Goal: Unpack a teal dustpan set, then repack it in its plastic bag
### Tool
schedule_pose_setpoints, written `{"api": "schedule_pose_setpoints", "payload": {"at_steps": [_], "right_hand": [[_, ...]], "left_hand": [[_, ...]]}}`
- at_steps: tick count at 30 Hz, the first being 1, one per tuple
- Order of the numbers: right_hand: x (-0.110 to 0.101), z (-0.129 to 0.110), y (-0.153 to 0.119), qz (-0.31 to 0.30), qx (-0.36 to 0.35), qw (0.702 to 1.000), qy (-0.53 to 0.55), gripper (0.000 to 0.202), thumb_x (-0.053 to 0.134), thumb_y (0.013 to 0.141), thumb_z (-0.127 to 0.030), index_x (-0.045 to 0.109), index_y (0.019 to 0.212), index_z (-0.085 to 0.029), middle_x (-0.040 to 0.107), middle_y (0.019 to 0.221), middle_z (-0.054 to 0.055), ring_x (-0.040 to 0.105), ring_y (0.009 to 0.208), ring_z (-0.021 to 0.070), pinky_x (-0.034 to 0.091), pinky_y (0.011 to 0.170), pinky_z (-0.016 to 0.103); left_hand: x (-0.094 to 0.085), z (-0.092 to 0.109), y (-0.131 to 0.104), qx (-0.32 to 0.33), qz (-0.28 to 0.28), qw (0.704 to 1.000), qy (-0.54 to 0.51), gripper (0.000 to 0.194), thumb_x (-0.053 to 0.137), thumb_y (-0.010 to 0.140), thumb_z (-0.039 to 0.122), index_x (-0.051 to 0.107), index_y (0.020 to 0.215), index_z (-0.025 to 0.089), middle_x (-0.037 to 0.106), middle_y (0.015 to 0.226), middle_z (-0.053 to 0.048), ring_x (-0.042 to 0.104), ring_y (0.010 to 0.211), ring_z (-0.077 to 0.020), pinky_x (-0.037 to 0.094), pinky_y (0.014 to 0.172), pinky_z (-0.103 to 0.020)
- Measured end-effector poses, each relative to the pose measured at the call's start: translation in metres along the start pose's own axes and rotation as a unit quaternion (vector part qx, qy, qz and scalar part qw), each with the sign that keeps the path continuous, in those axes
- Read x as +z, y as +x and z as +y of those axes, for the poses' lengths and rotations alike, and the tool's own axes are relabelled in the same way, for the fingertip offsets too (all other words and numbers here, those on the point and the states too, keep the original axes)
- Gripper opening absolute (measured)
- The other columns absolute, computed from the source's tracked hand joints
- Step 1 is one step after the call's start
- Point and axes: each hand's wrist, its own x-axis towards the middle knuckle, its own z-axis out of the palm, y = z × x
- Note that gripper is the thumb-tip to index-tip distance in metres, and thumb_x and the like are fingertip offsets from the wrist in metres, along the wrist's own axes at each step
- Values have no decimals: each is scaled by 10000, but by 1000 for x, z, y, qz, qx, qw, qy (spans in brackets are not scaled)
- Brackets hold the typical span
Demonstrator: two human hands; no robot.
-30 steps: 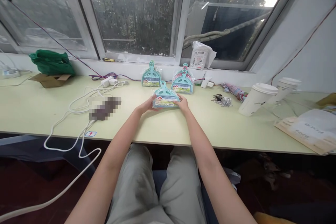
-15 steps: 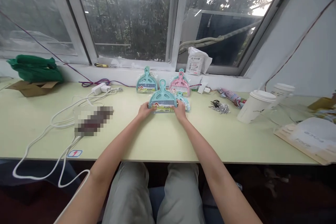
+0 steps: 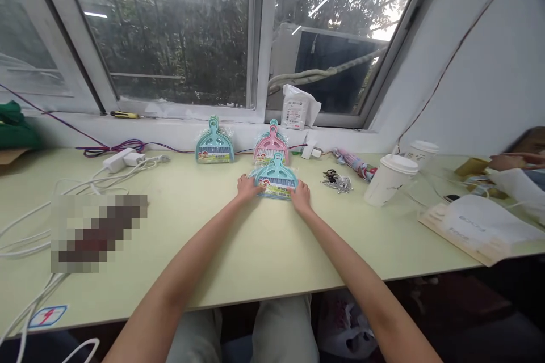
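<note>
On the pale green counter (image 3: 264, 249), just in front of the window sill, both hands frame a teal dustpan set (image 3: 276, 177) wrapped in crinkled clear plastic. The left hand (image 3: 247, 188) presses against its left edge and the right hand (image 3: 300, 197) against its right edge, fingers curled lightly around the packet's sides rather than clamped; each grip is partly closed on the packet, which lies flat on the counter.

Compared with 1 second ago, the packet has come down from a raised, tilted hold to rest on the surface, directly in front of the pink dustpan set (image 3: 271, 146). The hands have followed it down and now sit low on the counter. That reads as a placing move close to done, with the packet lined up in front of the pink one.

A second teal dustpan set (image 3: 214, 144) leans against the sill to the left, well apart from the held one. All 3 are scoop-shaped moulded plastic with looped handles, bristles showing through glossy wrap and a printed card label along the bottom.

To the right lie a bunch of metal keys (image 3: 337, 180) and a white lidded paper cup (image 3: 386, 179); white cables (image 3: 85, 187) trail across the left side.
</note>
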Motion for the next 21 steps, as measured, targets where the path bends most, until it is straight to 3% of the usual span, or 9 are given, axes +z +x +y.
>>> {"api": "schedule_pose_setpoints", "payload": {"at_steps": [5,7,9,12,15,18,21], "right_hand": [[16,-17,8,-61,16,998,-3,579,498,864,-328,347,1380,-112,505,1340,226,396,1316,339,209,1078,549],[20,-20,7,-62,19,998,13,571,527,843,-315,374,1362,-134,546,1303,200,423,1299,332,173,1090,570],[21,-19,6,-48,14,997,64,563,565,801,-285,415,1328,-154,586,1257,164,491,1236,307,251,1081,516],[20,-13,6,18,-16,986,163,578,575,755,-242,419,1307,-169,570,1272,137,526,1183,275,394,1003,417],[23,-7,16,95,-100,967,215,622,528,773,-233,328,1359,-174,474,1362,142,455,1255,253,389,1028,407],[34,-5,42,126,-168,954,214,679,449,824,-245,175,1440,-165,344,1457,155,333,1354,240,327,1091,431],[53,-4,83,124,-200,955,183,714,376,857,-232,37,1481,-154,230,1526,155,231,1413,230,302,1114,441]], "left_hand": [[-10,-4,20,-82,33,993,-78,908,803,555,275,380,1352,174,571,1246,-205,498,1202,-363,397,933,-423],[-17,-11,25,-99,2,986,-131,905,844,464,252,458,1278,170,633,1153,-163,565,1113,-343,454,835,-364],[-21,-19,25,-91,-37,982,-161,739,859,426,256,577,1105,177,683,1008,-100,620,988,-312,476,741,-325],[-14,-24,19,3,-14,982,-189,523,831,503,261,620,974,179,680,882,-46,636,863,-253,479,712,-308],[1,-21,20,126,96,973,-169,512,769,606,221,575,1078,180,633,1027,-77,593,965,-248,471,817,-347],[16,-17,40,192,154,962,-120,474,687,683,169,543,1134,166,574,1087,-116,534,1069,-276,438,908,-391],[27,-17,79,219,173,954,-109,521,620,731,144,483,1233,161,543,1119,-130,507,1113,-287,428,933,-408]]}}
